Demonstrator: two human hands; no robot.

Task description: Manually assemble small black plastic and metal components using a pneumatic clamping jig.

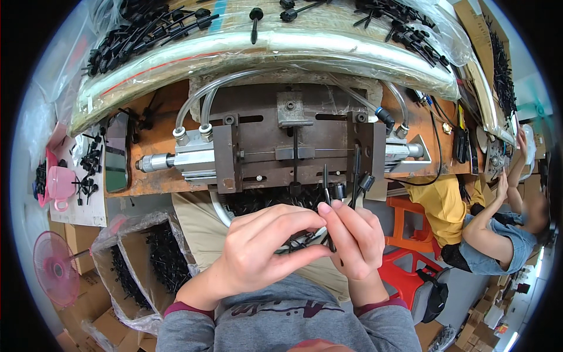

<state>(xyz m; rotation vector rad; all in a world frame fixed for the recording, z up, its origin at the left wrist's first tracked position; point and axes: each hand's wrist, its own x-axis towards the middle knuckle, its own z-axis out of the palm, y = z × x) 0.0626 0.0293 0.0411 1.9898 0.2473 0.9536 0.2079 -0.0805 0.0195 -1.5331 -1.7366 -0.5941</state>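
My right hand (356, 243) is closed on several black plastic rods with round heads (358, 173), which stick up past its fingertips. The left hand (258, 243) meets it, its thumb and fingertips pinched about the lower part of a black rod (326, 179) at the right fingers. Just beyond both hands stands a dark metal clamping fixture (252, 132). Another black rod (295, 158) lies across the fixture's middle, between two small grey blocks, with its round head toward me. Below the fixture, partly hidden by my hands, is a heap of black rods (252, 202).
Silver air cylinders (196, 161) with clear hoses flank the fixture. A plastic-wrapped ledge (270, 44) behind carries more black rods. A phone (117, 152) lies at left, above lined boxes of parts (167, 258) and a pink fan (57, 268). At right are red stools (404, 273) and another person (495, 234).
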